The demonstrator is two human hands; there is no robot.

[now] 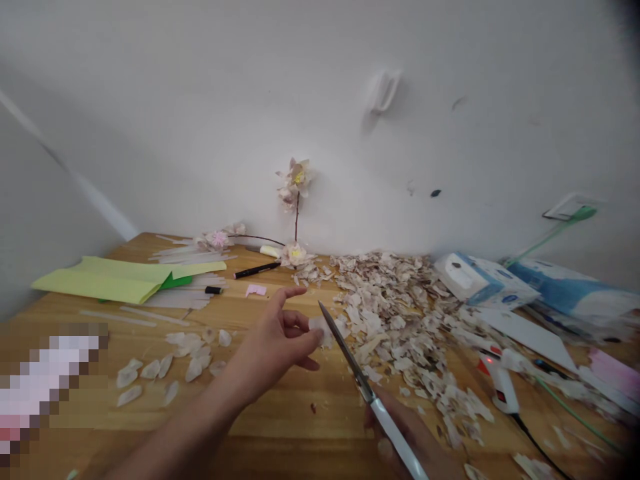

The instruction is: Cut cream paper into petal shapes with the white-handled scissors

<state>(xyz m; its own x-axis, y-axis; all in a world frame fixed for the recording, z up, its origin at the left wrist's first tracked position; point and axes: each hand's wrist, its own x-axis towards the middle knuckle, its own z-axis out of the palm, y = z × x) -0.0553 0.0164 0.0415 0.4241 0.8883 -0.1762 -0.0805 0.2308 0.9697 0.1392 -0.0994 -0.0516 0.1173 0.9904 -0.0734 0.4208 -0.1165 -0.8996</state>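
Note:
My left hand (283, 337) is over the middle of the wooden table, index finger raised and the thumb and other fingers curled together. A thin whitish petal (327, 331) shows at its thumb tip and appears pinched there; the fingers partly hide it. My right hand (407, 430) is closed around the pale handle of a long pointed metal tool (347, 357). The tool's dark tip points up and left, close to the petal; its exact kind is unclear. Several loose pale petals (187, 353) lie left of my left hand, and a large heap of them (400, 313) spreads to the right.
A branch with pale flowers (297, 177) stands against the wall. Yellow-green sheets (105, 280), white strips (185, 297) and a black marker (257, 270) lie at left. A white glue gun (501, 387) with a cord, a tissue box (487, 280) and a blue-white pack (565, 287) are at right.

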